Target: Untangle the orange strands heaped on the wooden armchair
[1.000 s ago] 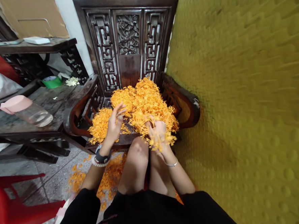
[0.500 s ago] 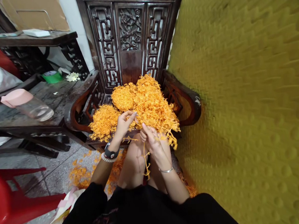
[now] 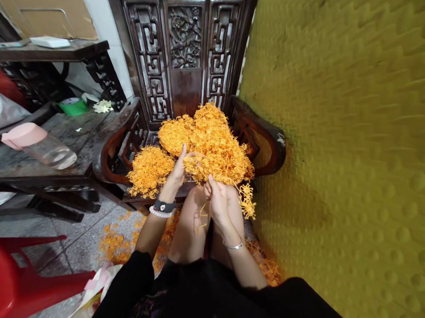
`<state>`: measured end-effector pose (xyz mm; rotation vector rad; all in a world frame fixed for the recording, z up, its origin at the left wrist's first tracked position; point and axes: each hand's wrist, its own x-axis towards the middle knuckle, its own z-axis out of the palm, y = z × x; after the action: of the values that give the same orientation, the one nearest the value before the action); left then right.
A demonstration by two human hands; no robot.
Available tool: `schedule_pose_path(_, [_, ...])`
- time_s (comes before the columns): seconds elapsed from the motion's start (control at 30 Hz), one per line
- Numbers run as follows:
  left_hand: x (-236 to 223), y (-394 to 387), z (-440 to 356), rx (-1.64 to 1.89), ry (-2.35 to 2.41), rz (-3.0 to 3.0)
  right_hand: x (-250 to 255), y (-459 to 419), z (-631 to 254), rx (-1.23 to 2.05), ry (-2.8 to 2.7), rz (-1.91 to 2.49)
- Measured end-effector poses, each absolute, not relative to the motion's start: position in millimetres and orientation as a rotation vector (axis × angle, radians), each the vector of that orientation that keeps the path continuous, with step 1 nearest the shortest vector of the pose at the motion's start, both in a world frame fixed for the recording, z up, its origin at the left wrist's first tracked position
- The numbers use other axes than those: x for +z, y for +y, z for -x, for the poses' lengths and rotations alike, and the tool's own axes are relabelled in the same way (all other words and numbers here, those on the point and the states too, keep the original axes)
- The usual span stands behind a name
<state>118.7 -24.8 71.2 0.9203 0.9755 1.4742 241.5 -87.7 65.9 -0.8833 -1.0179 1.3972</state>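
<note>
Seemingly, a heap of orange threadlike strands (image 3: 215, 144) has been placed on the seat of a carved dark-wood armchair (image 3: 187, 69), directly before the knees, where it can be reached by 2 bare hands. The heap is divided into about 3 mounds. The left hand (image 3: 177, 173) is held half open, with its thumb raised and its fingers curled into the heap's front edge, though whether strands are gripped cannot be told. The right hand (image 3: 218, 202) is held nearly closed, its fingertips (image 3: 209, 188) drawn together just beside the heap, and nothing can be made out between them. 1 loose tuft (image 3: 247, 202) hangs from the heap's right edge, and a few strands (image 3: 202, 219) are lying on the left knee (image 3: 190, 227). 2 bands are worn on the left wrist: 1 black strap (image 3: 164, 206) and 1 white beaded bracelet (image 3: 159, 212). 1 thin silver bangle (image 3: 233, 246) is worn on the right. Spilled strands (image 3: 113, 246) are scattered over the tile floor (image 3: 77, 249). On a dark side table (image 3: 37, 181), 1 clear jar with a pink lid (image 3: 42, 148) is standing on its side, and 1 red plastic stool (image 3: 11, 286) is seen nearby.
</note>
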Motion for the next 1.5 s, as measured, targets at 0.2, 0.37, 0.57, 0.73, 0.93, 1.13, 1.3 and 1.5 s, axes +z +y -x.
schedule_pose_path(0.2, [70.8, -60.6, -122.2, 1.445, 0.706, -0.894, 82.0, -89.6, -249.0, 1.492, -0.901, 0.845])
schedule_pose_path(0.37, [56.9, -74.9, -136.4, 1.603, 0.827, -1.142, 82.3, -93.7, -246.0, 1.616, -0.822, 0.790])
schedule_pose_path(0.57, [68.1, -74.9, -149.4, 1.712, 1.073, -1.573, 75.8, -101.2, -243.7, 1.737, -0.912, 0.816])
schedule_pose_path(0.73, [87.6, -74.4, -148.3, 1.732, 1.154, -1.631, 79.5, -104.2, -248.6, 1.822, -1.027, 0.861])
schedule_pose_path(0.93, [86.8, -67.7, -141.3, 1.679, 1.215, -1.333, 80.0, -103.4, -250.4, 1.771, -1.147, 0.900])
schedule_pose_path(1.13, [86.0, -55.7, -131.0, 1.574, 1.243, -1.460, 73.9, -101.8, -246.4, 1.808, -1.102, 0.870])
schedule_pose_path(1.3, [84.0, -56.9, -125.7, 1.280, 1.172, -1.570, 68.7, -95.6, -253.1, 1.857, -1.039, 0.882])
schedule_pose_path(1.5, [74.3, -48.8, -120.4, 1.613, 1.457, -1.497, 62.5, -89.2, -252.0, 1.623, -1.272, 0.916])
